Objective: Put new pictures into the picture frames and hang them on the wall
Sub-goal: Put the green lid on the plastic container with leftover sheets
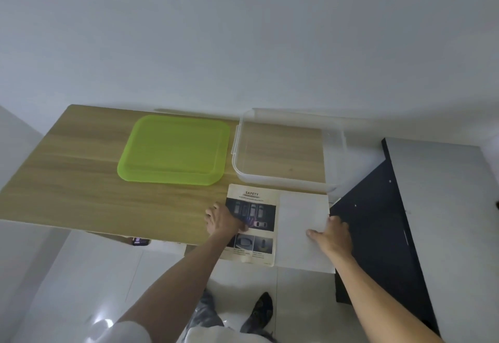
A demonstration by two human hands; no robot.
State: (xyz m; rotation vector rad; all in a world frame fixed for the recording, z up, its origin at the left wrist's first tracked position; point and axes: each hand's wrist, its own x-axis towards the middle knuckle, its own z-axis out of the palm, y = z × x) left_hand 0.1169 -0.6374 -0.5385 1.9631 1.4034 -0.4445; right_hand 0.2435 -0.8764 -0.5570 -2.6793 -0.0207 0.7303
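Both hands' grips [225,221] [333,236] press flat, holding nothing, on printed "SAFETY" sheet [252,223].

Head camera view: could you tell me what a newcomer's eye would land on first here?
The bright green lid lying flat in the middle of the wooden table stands out most, with the empty clear box just to its right. Nearer the front edge, the left hand presses on a printed safety sheet while the right hand rests on a blank white sheet beside it.
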